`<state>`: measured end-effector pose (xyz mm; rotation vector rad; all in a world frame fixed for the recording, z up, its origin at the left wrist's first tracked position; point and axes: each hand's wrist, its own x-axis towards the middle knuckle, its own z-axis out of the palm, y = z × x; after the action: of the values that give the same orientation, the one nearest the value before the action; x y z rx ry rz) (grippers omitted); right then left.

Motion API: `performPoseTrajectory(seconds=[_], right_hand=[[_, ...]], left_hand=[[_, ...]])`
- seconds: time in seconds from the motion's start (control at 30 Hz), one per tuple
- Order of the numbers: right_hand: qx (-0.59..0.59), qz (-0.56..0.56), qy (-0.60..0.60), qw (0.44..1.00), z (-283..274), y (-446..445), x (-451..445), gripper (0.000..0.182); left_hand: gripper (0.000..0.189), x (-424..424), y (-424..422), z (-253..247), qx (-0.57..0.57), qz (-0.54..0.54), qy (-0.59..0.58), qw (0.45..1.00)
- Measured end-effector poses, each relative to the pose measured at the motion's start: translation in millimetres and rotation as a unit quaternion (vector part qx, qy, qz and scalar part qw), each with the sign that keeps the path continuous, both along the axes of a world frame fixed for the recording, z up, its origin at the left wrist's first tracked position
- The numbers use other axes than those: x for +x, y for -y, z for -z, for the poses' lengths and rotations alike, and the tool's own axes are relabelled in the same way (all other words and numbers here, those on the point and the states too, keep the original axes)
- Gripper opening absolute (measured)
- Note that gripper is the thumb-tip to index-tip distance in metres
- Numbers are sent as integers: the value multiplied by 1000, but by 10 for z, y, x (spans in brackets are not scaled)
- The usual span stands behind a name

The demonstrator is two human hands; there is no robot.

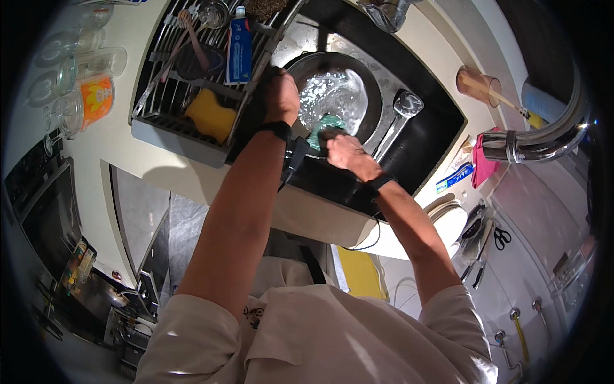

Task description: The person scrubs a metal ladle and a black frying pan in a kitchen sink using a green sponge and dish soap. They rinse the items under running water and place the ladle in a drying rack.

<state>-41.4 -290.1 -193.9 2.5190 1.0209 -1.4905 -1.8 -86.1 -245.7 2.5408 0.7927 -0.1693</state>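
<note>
A dark round pan (374, 103) with shiny water inside lies in the black sink (434, 139). My left hand (282, 97) is closed at the pan's left side, around what seems to be its dark handle, mostly hidden by the hand. My right hand (348, 154) presses a green scrubbing pad (327, 126) against the near inner side of the pan; a dark part shows under the fingers. To the right of the pan a metal spatula (396, 120) lies in the sink, its broad end pointing away from me.
A dish rack (180, 144) at the left holds a yellow sponge (211, 115), a blue tube (239, 50) and a ladle (212, 14). Glasses (103, 62) stand further left. Right are a chrome faucet (532, 146), a brown cup (478, 86) and stacked plates (448, 221).
</note>
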Motion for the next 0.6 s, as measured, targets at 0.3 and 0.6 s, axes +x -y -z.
performPoseTrajectory(seconds=[0.3,0.6], right_hand=[[116,66,226,965,406,318,414,47],[168,37,224,959,576,-660,311,37]], left_hand=[[36,39,35,-349,23,33,-51,998],[27,30,0,-137,-17,76,-50,996]])
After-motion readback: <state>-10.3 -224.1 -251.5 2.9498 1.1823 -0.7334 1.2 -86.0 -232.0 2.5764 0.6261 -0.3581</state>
